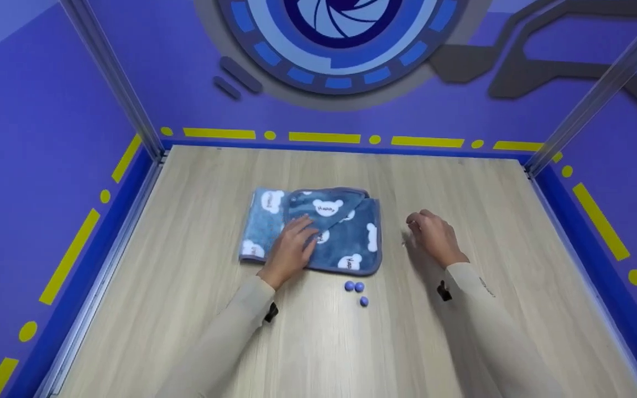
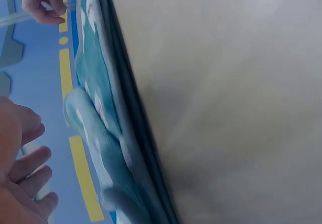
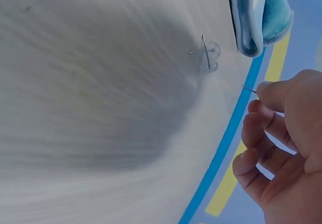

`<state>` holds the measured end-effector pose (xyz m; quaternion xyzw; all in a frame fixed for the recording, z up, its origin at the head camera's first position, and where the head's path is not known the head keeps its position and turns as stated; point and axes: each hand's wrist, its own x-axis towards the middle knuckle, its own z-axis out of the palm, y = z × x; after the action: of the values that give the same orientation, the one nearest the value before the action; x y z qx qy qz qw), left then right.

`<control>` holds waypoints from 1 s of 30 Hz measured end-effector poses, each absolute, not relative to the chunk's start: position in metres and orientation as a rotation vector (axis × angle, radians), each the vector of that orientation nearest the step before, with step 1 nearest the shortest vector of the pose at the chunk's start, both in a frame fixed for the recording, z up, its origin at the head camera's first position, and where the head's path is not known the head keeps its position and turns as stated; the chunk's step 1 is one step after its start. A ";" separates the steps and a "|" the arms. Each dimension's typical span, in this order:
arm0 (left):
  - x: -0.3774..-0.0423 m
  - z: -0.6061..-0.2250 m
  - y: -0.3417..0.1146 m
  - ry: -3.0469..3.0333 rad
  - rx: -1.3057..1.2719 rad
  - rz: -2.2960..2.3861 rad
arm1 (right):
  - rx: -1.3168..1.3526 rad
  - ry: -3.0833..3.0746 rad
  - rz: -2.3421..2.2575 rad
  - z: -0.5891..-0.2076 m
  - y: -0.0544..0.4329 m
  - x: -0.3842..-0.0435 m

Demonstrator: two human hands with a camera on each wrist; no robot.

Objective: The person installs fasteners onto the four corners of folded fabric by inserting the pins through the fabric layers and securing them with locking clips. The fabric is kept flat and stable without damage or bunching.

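Observation:
A folded blue blanket (image 1: 351,243) with white bear-head prints lies on the table, one corner of its top layer turned over. My left hand (image 1: 292,246) is over its middle with fingers loosely spread; in the left wrist view, the fingers (image 2: 31,176) hold nothing. To the right of the blanket, my right hand (image 1: 433,235) is above the table. Between thumb and forefinger it pinches a small pin (image 3: 249,89); only its thin metal shaft shows clearly. Below that hand, clear-headed push pins (image 3: 209,58) lie close together on the table, near the blanket's edge.
Three small blue balls (image 1: 359,287) sit on the table just in front of the blanket. The light wooden table (image 1: 186,221) is enclosed by blue walls (image 1: 47,166) at the back and both sides, with metal posts (image 1: 111,77) at the far corners.

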<state>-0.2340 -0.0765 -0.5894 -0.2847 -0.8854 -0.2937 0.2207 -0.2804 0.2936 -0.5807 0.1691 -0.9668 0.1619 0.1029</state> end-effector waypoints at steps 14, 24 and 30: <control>-0.226 -0.592 -0.024 -2.616 -0.966 -0.837 | 0.450 -2.725 0.527 -0.583 0.321 -0.267; -0.217 -0.606 0.013 -2.618 -1.068 -0.653 | 0.355 -2.755 0.529 -0.586 0.325 -0.260; -0.214 -0.610 0.023 -2.676 -1.059 -0.543 | 0.364 -2.760 0.518 -0.588 0.325 -0.258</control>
<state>-0.2138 0.0231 -0.6097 -0.3597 -0.9085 -0.1843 0.1062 -0.2582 0.3247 -0.5880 0.1270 -0.9631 0.1806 0.1543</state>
